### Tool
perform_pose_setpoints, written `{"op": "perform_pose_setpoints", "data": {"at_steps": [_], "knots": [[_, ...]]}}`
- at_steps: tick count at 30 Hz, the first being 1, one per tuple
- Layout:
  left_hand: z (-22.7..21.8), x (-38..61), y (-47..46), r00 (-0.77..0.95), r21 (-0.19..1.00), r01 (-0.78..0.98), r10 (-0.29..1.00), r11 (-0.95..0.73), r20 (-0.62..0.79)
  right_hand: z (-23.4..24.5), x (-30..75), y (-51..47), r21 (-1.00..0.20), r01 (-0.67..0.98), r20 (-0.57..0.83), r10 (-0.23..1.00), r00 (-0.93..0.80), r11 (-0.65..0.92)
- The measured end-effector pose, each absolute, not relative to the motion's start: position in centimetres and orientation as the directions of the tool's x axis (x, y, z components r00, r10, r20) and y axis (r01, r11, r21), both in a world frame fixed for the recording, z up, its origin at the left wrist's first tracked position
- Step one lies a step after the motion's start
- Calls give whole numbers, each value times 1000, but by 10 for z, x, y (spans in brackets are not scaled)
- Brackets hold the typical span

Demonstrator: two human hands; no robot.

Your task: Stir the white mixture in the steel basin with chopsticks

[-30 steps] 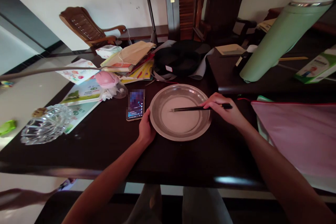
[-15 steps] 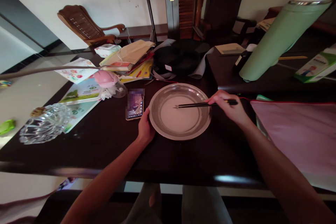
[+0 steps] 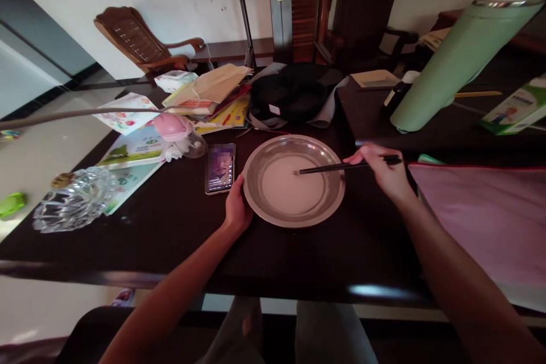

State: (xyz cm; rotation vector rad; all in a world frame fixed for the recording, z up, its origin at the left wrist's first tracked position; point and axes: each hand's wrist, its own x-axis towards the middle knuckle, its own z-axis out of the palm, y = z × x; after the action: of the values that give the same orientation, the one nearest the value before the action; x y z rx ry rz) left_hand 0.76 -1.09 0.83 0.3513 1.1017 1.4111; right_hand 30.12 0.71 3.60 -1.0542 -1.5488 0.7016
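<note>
A round metal basin (image 3: 333,199) stands on the dark table in front of me, holding a pale, whitish liquid (image 3: 290,190). My left hand (image 3: 238,207) grips the basin's left rim, thumb on top and the other fingers hidden beneath. In my right hand (image 3: 379,168) is a pair of black chopsticks (image 3: 330,168), held closed together. They slant in over the right rim, and their tips meet the liquid near the basin's middle. Just left of the basin lies a phone (image 3: 220,168) with a lit screen.
A glass bowl (image 3: 74,202), booklets (image 3: 132,156) and a pink-topped bottle (image 3: 173,127) are on the left. Behind the basin sit a stack of papers (image 3: 213,88) and a black bag (image 3: 294,91). At right are a green thermos (image 3: 460,62) and a pink pouch (image 3: 482,216).
My right hand has drawn the chopsticks a little to the right, so their tips moved right within the basin. My left hand keeps its hold on the rim.
</note>
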Motion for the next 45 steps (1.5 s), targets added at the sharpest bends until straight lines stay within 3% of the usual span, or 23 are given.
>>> {"op": "perform_pose_setpoints", "data": {"at_steps": [2, 4, 8, 11, 15, 17, 21, 24, 28, 30, 34, 37, 41, 45], "knots": [[9, 8, -11, -208, 768, -607, 892, 204, -401, 35, 305, 7, -889, 168, 433, 901, 11, 426], [9, 8, -11, -217, 770, -606, 891, 198, -399, 35, 302, 5, -898, 117, 418, 905, -73, 424], [8, 7, -11, -224, 781, -594, 893, 192, -389, 34, 289, 4, -850, 243, 399, 873, -279, 466], [7, 6, -11, -224, 779, -596, 892, 193, -393, 35, 294, 7, -836, 294, 433, 886, -169, 464], [7, 7, -11, -224, 789, -585, 897, 190, -381, 36, 307, 8, -894, 158, 428, 904, 27, 419], [6, 7, -11, -225, 791, -581, 897, 189, -380, 36, 304, 6, -902, 128, 409, 911, -52, 412], [6, 6, -10, -234, 792, -584, 896, 181, -378, 36, 290, 4, -838, 254, 415, 866, -281, 484], [6, 6, -10, -228, 783, -592, 892, 191, -390, 36, 292, 6, -831, 292, 436, 881, -187, 473], [8, 7, -11, -223, 779, -594, 890, 199, -397, 36, 304, 7, -895, 152, 423, 906, -4, 418], [8, 7, -11, -223, 775, -600, 888, 200, -402, 36, 302, 6, -899, 132, 411, 909, -69, 417], [7, 6, -11, -231, 783, -594, 893, 185, -386, 36, 288, 4, -841, 265, 399, 872, -282, 471], [7, 6, -11, -223, 782, -594, 895, 190, -387, 35, 291, 7, -831, 301, 430, 883, -187, 468], [8, 7, -11, -218, 774, -604, 894, 191, -391, 36, 304, 7, -891, 170, 430, 903, 19, 421], [7, 6, -11, -223, 784, -589, 894, 194, -389, 38, 295, 3, -893, 166, 389, 902, -185, 419]]}}
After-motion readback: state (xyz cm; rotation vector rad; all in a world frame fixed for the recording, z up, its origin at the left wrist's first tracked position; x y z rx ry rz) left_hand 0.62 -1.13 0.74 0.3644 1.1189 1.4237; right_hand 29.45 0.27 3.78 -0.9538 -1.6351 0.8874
